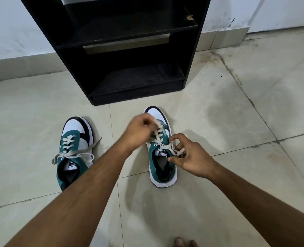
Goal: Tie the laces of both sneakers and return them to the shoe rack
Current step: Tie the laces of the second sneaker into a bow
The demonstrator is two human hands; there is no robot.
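Two hands tying the right sneaker on the floor before the rack.
Its toe points at the rack. Left hand pinches one lace up; right hand pinches another. Left sneaker lies untied nearby.

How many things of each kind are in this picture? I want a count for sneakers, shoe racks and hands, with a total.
Sneakers: 2, left sneaker and right sneaker
Shoe racks: 1, black shoe rack
Hands: 2, left hand and right hand
Total: 5
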